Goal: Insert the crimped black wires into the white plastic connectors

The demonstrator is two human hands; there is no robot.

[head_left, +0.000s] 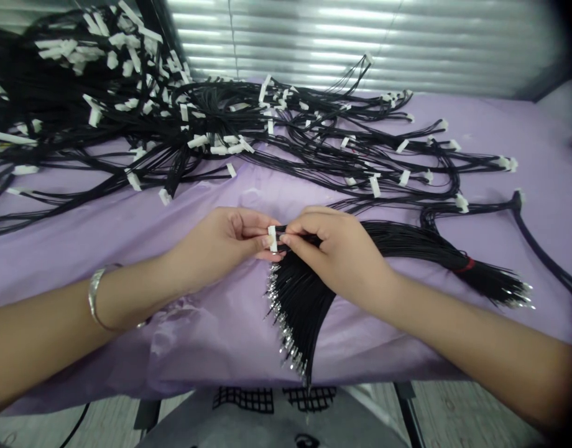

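Many connector-ended cables point(216, 115) look done, upper left; fanned wires point(302, 305), centre, lack connectors. My left hand point(230, 239) pinches a white connector point(273, 239), my right hand point(346, 252) its wires point(281, 229).

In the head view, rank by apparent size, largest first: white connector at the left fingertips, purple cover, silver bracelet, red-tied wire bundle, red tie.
1. purple cover
2. wire bundle
3. silver bracelet
Unranked: white connector and red tie look too alike.
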